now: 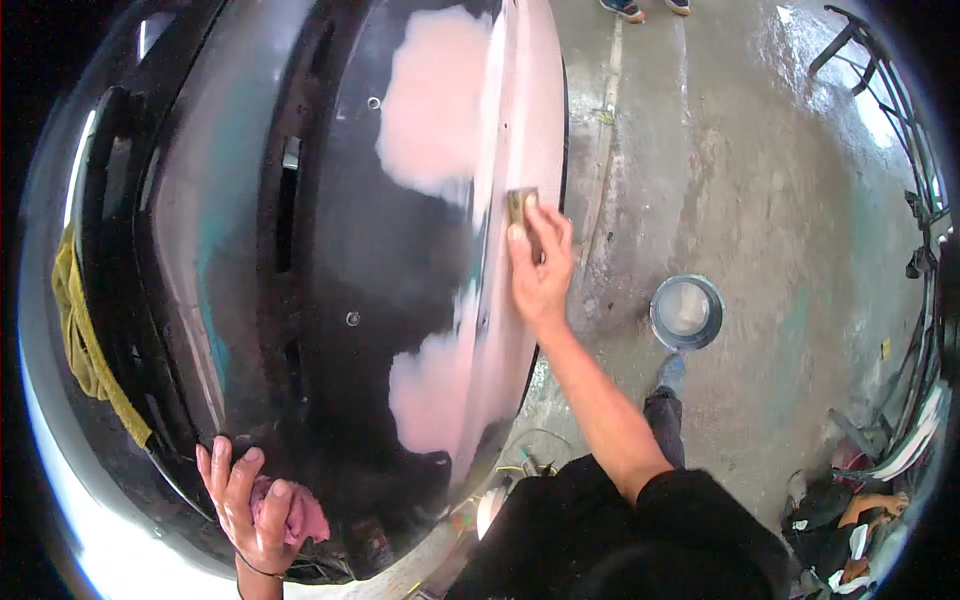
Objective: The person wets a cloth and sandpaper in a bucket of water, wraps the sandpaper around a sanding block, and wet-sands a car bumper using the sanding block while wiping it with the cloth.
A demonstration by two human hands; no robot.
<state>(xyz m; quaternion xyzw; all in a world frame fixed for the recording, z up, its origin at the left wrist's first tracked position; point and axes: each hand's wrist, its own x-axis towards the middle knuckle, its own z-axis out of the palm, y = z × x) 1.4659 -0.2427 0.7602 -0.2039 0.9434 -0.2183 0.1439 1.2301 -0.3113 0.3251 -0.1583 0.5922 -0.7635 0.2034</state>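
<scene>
A dark car panel (390,250) with patches of pink filler (435,100) fills the left half of the head view. My right hand (543,270) pinches a small brownish sanding block (520,204) and presses it on the pink-coated edge strip of the panel. At the lower left, my left hand (245,505) rests on the bodywork, fingers extended. A crumpled pink cloth (306,514) is tucked between its thumb and palm; part of it is hidden by the fingers.
A yellow-green cloth (88,345) hangs at the far left of the car. On the wet concrete floor stands a round bucket (687,312), close to my foot (671,375). Another person (850,530) is low at the bottom right, near dark metal racks (925,250). Someone's shoes (622,10) show at the top.
</scene>
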